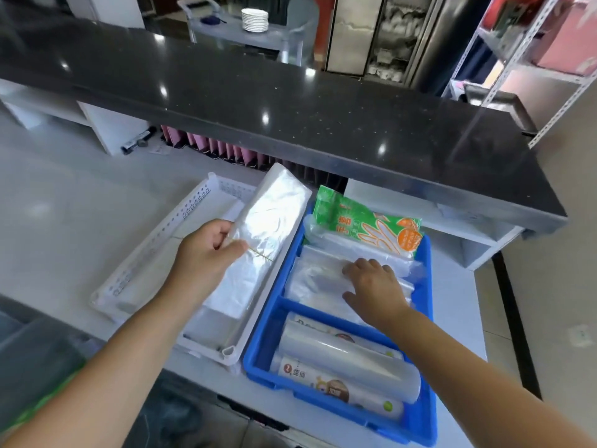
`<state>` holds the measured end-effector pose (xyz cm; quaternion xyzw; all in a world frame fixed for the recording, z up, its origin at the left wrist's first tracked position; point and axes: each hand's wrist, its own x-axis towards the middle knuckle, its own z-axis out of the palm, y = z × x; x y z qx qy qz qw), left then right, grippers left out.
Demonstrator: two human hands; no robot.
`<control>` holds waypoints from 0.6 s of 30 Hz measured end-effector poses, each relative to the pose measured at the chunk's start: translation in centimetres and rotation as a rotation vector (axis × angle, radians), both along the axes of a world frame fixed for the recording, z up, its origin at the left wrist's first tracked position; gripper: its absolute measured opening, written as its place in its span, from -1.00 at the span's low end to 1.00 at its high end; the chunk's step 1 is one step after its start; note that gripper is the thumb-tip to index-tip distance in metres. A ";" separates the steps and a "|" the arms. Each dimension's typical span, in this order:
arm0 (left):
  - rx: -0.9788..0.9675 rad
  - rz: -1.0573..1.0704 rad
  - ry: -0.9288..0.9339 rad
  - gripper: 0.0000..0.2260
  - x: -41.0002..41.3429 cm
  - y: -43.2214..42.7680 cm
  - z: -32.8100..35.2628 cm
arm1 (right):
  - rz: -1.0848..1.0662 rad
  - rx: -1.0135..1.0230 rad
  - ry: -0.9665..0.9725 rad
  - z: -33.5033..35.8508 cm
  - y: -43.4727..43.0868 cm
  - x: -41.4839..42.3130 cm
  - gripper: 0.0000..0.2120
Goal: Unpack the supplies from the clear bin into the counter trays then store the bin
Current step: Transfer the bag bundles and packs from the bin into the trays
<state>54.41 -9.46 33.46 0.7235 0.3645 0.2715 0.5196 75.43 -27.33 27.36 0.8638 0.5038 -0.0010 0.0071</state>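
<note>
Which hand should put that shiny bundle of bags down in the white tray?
Left. The left hand already grips the bundle of clear bags right above the white tray. The right hand lies flat on the bags in the blue tray, probably too far across.

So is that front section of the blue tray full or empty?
Full. Plastic wrap rolls lie side by side, filling the blue tray's front section.

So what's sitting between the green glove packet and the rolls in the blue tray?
In the head view, flat stacks of clear plastic bags lie between the green glove packet and the rolls. The right hand rests on them, and a blue divider wall crosses just before the rolls.
</note>
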 end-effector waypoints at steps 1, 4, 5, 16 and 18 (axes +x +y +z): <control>0.001 -0.002 0.006 -0.92 0.5 0.1 0.0 | 0.011 -0.026 -0.015 -0.2 0.1 0.1 -0.65; -0.013 -0.018 0.000 -0.93 1.8 0.8 0.1 | 0.025 -0.074 -0.042 -0.5 0.4 0.2 -0.72; -0.017 -0.029 -0.006 -0.93 2.3 1.0 0.1 | 0.031 -0.080 -0.042 -0.5 0.4 0.3 -0.73; 0.061 -0.321 -0.012 -0.92 10.1 3.3 1.4 | -0.086 0.089 0.176 1.2 -1.1 -1.2 -0.95; 0.180 -0.425 0.053 -0.93 12.2 3.2 1.6 | -0.067 0.130 0.072 2.0 -1.9 -1.9 -0.84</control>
